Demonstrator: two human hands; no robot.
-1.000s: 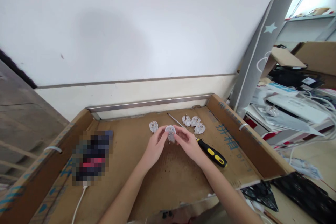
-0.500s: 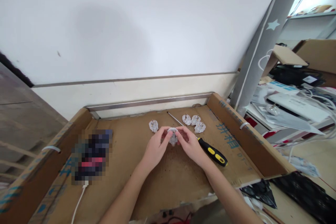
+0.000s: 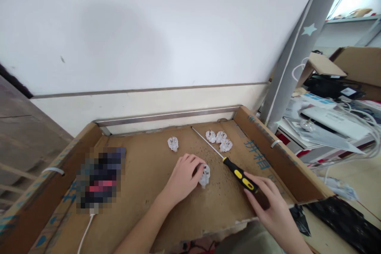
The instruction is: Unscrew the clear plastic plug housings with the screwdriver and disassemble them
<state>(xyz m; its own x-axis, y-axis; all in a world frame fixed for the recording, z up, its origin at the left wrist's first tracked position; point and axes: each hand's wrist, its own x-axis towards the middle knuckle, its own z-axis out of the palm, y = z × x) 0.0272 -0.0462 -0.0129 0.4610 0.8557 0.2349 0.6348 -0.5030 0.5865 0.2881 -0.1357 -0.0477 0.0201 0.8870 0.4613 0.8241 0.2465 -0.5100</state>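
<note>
A clear round plug piece [image 3: 204, 176] is pinched in my left hand [image 3: 187, 171] above the middle of the cardboard. My right hand [image 3: 264, 195] has its thumb and fingers around the rear end of a black and yellow screwdriver [image 3: 238, 172], whose shaft points up and to the left. Beyond the shaft lie three more clear plug pieces [image 3: 221, 137] with metal pins, close together. Another clear plug piece [image 3: 173, 143] rests by itself farther left, beyond my left hand.
A cardboard tray [image 3: 276, 154] with raised sides surrounds the work surface. At its left lies a pixelated dark object [image 3: 102, 176] with a white cable [image 3: 85, 232]. A grey post [image 3: 285, 67] and a cluttered shelf [image 3: 336, 119] stand at the right.
My hands have moved apart. My right hand has let go of the plug piece and moved right onto the screwdriver handle. My left hand has brought the plug piece slightly nearer.
</note>
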